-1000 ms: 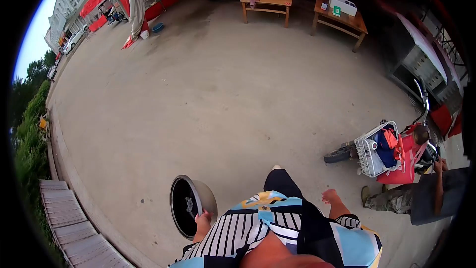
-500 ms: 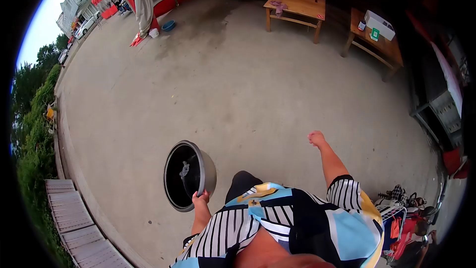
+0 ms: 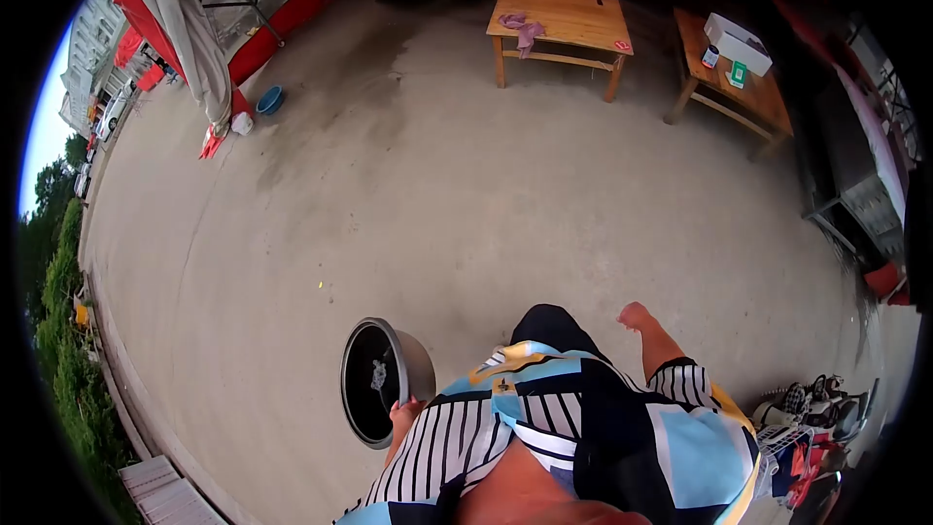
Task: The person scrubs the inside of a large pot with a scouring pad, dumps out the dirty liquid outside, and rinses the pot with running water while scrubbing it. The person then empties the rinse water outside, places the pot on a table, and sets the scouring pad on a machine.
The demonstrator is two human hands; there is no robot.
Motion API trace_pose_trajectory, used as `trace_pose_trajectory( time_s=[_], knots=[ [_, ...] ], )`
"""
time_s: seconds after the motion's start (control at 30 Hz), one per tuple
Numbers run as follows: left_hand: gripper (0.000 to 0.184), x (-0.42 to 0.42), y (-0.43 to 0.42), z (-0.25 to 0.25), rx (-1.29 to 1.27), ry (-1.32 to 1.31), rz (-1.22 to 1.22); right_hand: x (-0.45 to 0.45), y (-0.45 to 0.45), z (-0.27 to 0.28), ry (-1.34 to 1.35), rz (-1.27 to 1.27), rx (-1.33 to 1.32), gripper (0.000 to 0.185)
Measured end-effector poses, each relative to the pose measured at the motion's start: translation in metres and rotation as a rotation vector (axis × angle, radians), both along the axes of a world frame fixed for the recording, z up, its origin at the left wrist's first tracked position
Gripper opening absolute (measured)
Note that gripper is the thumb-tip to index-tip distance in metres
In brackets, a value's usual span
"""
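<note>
My left hand [image 3: 406,412] is closed on the rim of a large bucket [image 3: 416,367], grey outside and black inside. It hangs tilted at my left side, its mouth facing left. A small pale, crumpled-looking thing [image 3: 378,375] shows inside; I cannot make out what it is. Out to the right of my body, my right hand [image 3: 635,316] hangs in the air above the concrete floor. Its fingers look curled in, with nothing visible in them, and it touches nothing.
Ahead stands a wooden table [image 3: 559,12] with a pinkish cloth [image 3: 525,31]. Right of it, a second table [image 3: 696,39] bears a white box [image 3: 736,43]. A blue basin [image 3: 270,100] lies far left by a draped post. A loaded cart [image 3: 792,447] stands at right. Hedges line the left.
I have moved forward: the tables and blue basin appear nearer. The bucket is still in my left hand and sits lower in view. My right hand has swung back towards my body.
</note>
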State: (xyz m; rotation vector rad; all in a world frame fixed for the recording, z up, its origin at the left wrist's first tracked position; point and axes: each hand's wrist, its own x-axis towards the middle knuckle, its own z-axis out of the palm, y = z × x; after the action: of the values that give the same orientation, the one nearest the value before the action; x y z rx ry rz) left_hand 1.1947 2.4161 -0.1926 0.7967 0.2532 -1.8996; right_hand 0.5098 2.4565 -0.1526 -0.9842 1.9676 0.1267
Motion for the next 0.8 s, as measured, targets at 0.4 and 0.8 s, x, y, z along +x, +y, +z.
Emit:
trace_pose_trajectory(
  time_s=[0.4,0.8],
  knots=[
    [0.011,-0.034,-0.381,0.033,-0.461,-1.188,-0.541,-0.081,-0.396,-0.022,-0.198,-0.903,-0.052,0.015],
    [0.031,-0.146,-0.753,0.100,-0.541,-1.354,-0.263,-0.038,-0.987,0.127,-0.286,0.033,-0.685,0.035]
  ],
)
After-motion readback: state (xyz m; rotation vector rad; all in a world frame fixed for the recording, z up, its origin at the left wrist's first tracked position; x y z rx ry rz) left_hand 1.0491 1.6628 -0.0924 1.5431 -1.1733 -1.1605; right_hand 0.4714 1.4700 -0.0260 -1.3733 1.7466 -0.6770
